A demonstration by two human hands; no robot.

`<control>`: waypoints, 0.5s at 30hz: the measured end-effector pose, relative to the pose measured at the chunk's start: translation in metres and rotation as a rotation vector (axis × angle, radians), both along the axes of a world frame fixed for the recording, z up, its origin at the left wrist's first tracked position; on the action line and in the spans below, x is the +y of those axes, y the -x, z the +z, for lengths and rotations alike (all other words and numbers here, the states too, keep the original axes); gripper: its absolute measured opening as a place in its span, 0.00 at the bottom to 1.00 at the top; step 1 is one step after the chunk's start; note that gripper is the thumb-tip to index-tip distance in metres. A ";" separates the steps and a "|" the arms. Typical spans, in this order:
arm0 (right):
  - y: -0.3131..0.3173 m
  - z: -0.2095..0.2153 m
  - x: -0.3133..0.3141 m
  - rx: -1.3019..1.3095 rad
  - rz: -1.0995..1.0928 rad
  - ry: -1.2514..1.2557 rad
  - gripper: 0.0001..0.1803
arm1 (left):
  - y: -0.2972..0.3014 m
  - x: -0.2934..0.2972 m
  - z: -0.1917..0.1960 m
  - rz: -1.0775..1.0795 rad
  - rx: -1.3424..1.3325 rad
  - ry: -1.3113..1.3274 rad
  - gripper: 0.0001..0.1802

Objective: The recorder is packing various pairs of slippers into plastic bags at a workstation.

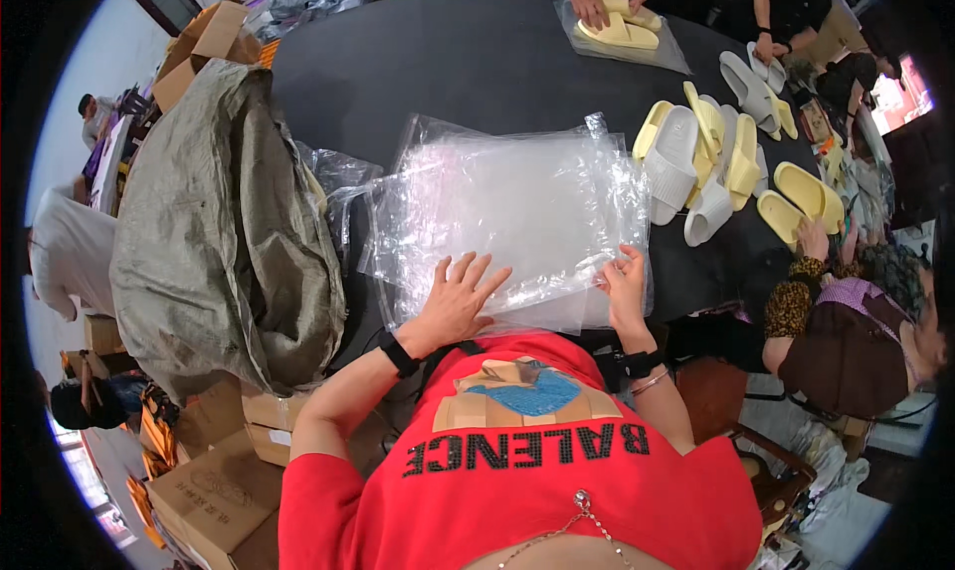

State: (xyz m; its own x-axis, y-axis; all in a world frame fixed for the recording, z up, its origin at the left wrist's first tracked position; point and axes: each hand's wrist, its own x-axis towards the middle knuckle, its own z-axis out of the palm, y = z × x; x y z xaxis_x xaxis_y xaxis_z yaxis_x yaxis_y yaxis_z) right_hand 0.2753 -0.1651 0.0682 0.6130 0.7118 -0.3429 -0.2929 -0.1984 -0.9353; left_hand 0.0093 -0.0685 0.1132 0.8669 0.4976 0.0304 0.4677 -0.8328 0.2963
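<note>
Red shirt cloth [517, 471] fills the lower edge of the head view. Above it, at the near edge of the dark round table [448, 63], lies a stack of clear plastic bags [507, 212]. The left hand [456, 296] rests flat on the stack, fingers spread and released. The right hand [625, 286] pinches the stack's right near corner between its fingertips. A grey-green sack [219, 232] slumps over the table's left edge. Yellow and white slippers [711, 162] are heaped near the right edge.
</note>
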 end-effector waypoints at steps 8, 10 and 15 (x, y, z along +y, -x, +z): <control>-0.001 -0.026 -0.016 -0.176 0.330 0.211 0.24 | 0.015 0.028 -0.054 0.185 -0.089 -0.085 0.17; 0.002 -0.032 -0.017 -0.428 0.377 0.218 0.25 | 0.020 0.029 -0.056 0.171 -0.086 -0.070 0.14; 0.004 -0.027 -0.021 -0.201 0.222 0.231 0.33 | 0.021 0.030 -0.040 0.180 -0.268 -0.029 0.08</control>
